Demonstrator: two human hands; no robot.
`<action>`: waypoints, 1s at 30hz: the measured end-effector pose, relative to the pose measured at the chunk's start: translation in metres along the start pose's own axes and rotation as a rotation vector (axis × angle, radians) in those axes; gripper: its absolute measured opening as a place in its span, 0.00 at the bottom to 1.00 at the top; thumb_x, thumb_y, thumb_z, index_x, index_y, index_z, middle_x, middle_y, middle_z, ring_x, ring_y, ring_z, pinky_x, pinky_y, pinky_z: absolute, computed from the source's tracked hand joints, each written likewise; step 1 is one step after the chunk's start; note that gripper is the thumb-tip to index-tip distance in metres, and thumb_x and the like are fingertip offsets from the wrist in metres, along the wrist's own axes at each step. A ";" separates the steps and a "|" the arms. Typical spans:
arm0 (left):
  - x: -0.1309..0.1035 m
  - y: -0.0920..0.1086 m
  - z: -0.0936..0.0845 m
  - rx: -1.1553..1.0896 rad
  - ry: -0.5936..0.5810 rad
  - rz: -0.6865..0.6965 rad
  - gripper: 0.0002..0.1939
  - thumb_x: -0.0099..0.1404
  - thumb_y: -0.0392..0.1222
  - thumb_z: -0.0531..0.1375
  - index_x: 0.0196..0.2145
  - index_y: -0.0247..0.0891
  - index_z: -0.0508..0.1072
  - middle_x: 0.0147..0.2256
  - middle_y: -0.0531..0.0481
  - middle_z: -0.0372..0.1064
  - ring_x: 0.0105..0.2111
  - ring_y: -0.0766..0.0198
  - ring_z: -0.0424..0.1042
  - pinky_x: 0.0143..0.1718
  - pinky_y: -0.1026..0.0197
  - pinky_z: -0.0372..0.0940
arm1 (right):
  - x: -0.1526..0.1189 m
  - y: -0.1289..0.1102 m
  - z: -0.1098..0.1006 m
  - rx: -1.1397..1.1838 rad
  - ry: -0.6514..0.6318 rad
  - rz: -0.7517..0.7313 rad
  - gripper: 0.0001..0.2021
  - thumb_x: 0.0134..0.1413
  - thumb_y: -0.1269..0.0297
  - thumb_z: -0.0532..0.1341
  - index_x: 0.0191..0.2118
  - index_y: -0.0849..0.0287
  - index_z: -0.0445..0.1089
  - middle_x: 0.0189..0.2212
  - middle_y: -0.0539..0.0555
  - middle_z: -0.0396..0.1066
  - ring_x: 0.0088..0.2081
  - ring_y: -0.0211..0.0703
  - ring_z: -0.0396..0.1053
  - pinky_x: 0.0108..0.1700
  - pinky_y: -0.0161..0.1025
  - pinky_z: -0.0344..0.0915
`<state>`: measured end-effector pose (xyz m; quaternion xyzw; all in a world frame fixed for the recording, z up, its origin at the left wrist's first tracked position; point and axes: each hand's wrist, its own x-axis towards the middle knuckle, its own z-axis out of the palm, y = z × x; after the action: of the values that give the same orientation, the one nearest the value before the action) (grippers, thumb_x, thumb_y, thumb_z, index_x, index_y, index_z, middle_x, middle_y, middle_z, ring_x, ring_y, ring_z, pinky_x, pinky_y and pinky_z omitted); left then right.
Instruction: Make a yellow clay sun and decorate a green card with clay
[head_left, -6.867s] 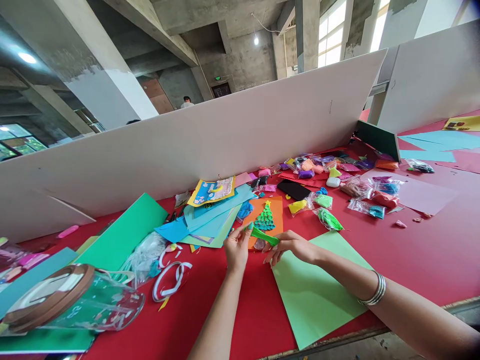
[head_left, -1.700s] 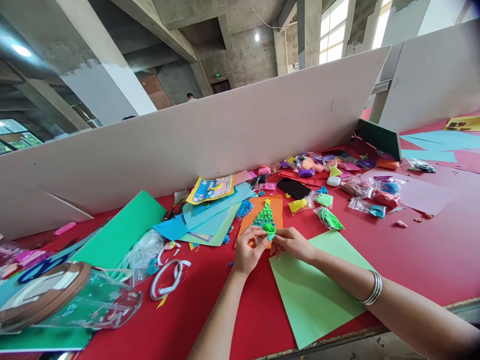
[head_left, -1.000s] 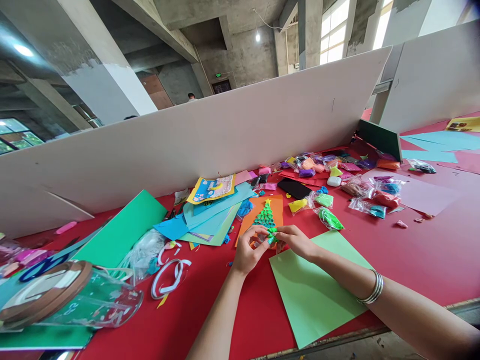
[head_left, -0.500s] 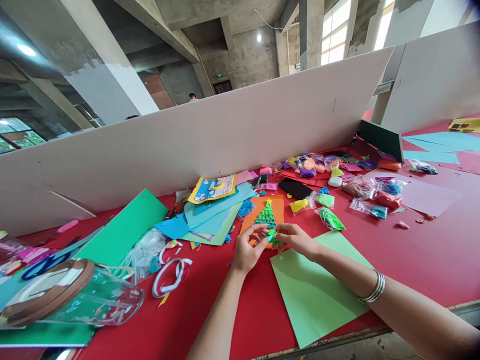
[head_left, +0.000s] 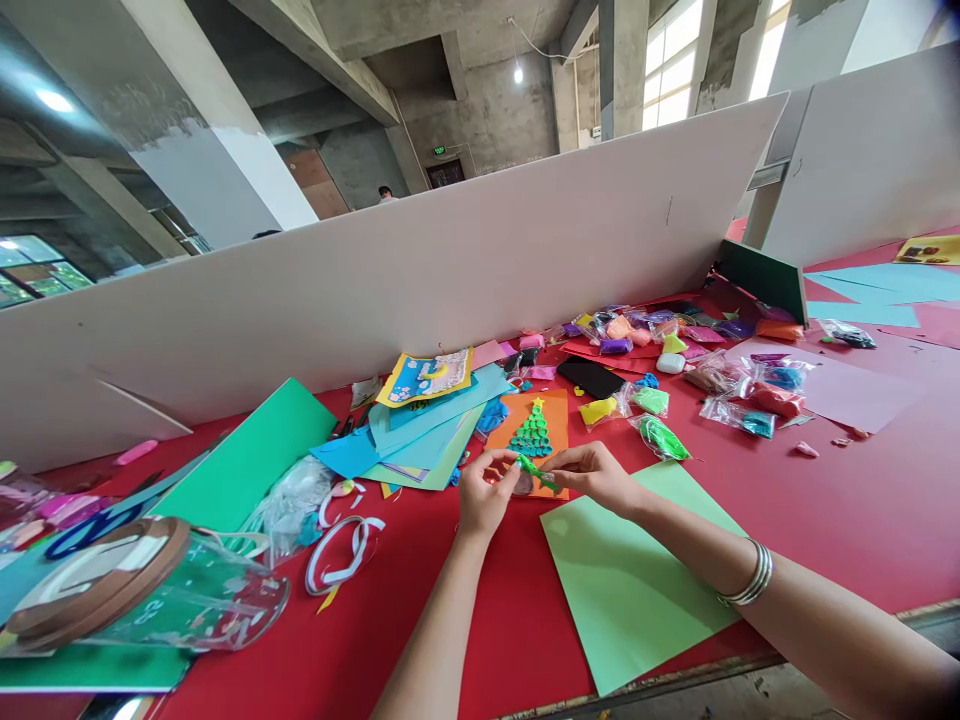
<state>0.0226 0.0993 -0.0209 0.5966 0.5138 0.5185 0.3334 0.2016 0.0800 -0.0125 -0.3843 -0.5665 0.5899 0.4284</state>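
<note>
Bunched a moment ago, the green clay (head_left: pixel 529 466) now stretches into a strip! Left hand (head_left: pixel 486 494) and right hand (head_left: pixel 601 478) each pinch an end, the clay spanning their fingertips (head_left: pixel 562 459) over the orange card (head_left: pixel 559 412).

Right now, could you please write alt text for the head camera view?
Left hand and right hand hold a green strip between them over an orange card bearing a green tree; colourful packets and paper lie on the red table.

Left of the tree card (head_left: pixel 502 422) lies a paper pile (head_left: pixel 424 430); behind right, a phone (head_left: pixel 590 378).
</note>
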 end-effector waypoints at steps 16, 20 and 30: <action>-0.005 -0.001 0.005 -0.333 -0.123 -0.067 0.18 0.44 0.42 0.67 0.34 0.36 0.73 0.35 0.48 0.71 0.36 0.63 0.70 0.32 0.66 0.64 | 0.004 0.009 0.002 0.109 -0.019 0.002 0.23 0.35 0.51 0.69 0.36 0.63 0.73 0.36 0.55 0.75 0.42 0.50 0.72 0.49 0.46 0.66; -0.005 -0.007 0.003 -0.285 -0.328 -0.103 0.19 0.51 0.46 0.63 0.40 0.34 0.72 0.33 0.46 0.72 0.29 0.63 0.71 0.32 0.62 0.66 | 0.004 0.010 0.003 0.076 -0.010 -0.059 0.22 0.35 0.50 0.69 0.34 0.62 0.72 0.32 0.55 0.75 0.38 0.48 0.73 0.45 0.45 0.68; -0.005 0.002 0.003 0.002 -0.187 0.071 0.07 0.48 0.41 0.62 0.25 0.37 0.69 0.25 0.53 0.68 0.23 0.69 0.64 0.27 0.66 0.62 | 0.001 0.003 0.001 -0.188 0.189 -0.172 0.16 0.38 0.53 0.67 0.27 0.61 0.70 0.27 0.55 0.73 0.30 0.44 0.71 0.36 0.42 0.68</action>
<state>0.0265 0.0945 -0.0209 0.6606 0.4593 0.4716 0.3609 0.2000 0.0803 -0.0156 -0.4266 -0.6072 0.4567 0.4907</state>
